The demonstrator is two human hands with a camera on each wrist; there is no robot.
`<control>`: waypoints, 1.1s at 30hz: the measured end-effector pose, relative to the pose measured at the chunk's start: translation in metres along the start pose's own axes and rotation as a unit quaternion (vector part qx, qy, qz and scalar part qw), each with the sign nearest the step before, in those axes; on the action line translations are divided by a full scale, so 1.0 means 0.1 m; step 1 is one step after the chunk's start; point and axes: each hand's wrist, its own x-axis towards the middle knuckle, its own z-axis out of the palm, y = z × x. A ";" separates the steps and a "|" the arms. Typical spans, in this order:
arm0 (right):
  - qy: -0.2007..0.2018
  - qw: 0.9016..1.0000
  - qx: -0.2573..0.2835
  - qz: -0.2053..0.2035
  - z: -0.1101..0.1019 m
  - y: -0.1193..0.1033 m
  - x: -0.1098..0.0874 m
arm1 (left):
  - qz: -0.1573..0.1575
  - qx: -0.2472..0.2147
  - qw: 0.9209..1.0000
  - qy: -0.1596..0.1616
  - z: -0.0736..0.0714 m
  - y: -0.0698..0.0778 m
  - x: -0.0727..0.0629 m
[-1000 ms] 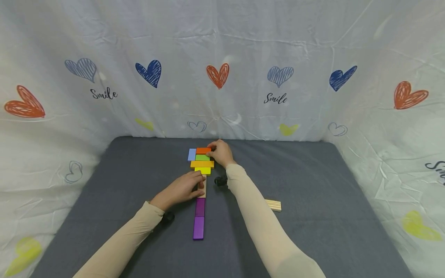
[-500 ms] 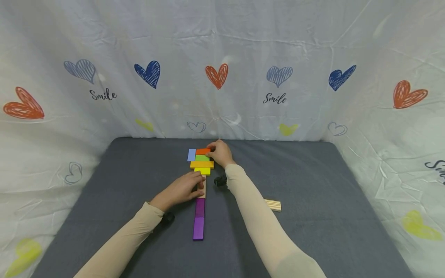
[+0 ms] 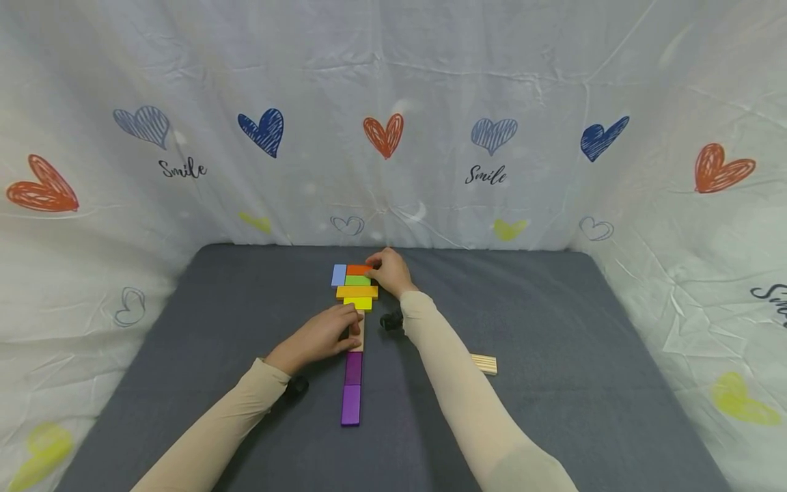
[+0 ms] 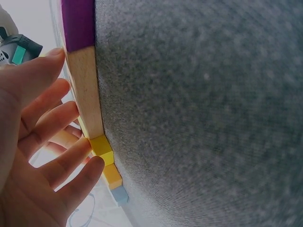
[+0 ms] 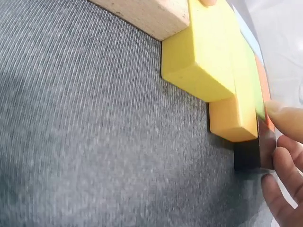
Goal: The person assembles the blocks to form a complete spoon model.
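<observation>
My left hand (image 3: 318, 333) has its fingers spread and relaxed, fingertips resting beside and on the plain wooden block (image 4: 86, 94). Two purple blocks (image 3: 350, 406) continue that row toward me. Beyond the wood lie a yellow block (image 3: 361, 303), a wider orange block (image 3: 356, 292), a green block (image 3: 358, 281), a red-orange block (image 3: 356, 270) and a light blue block (image 3: 339, 275). At their right end my right hand (image 3: 393, 272) has its thumb over the red-orange block and its fingers against a dark block (image 5: 266, 146), mostly hidden in the head view.
A pale ridged wooden piece (image 3: 486, 363) lies on the grey table (image 3: 553, 321) to the right, partly behind the right sleeve (image 3: 467, 396). A white curtain with printed hearts (image 3: 387, 135) stands behind and around the table.
</observation>
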 end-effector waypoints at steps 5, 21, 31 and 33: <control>0.018 1.000 0.016 -0.017 -0.05 0.12 0.02 | -0.006 -0.002 1.000 -0.006 0.01 0.00 0.00; -0.045 0.996 0.078 0.021 -0.20 0.47 -0.06 | -0.012 0.003 1.000 -0.006 0.00 0.01 0.00; -0.042 0.996 0.078 0.014 -0.19 0.48 -0.07 | -0.021 0.001 1.000 -0.013 0.01 0.01 0.01; -0.042 0.996 0.077 0.012 -0.18 0.48 -0.07 | -0.021 0.000 1.000 -0.013 0.01 0.00 0.01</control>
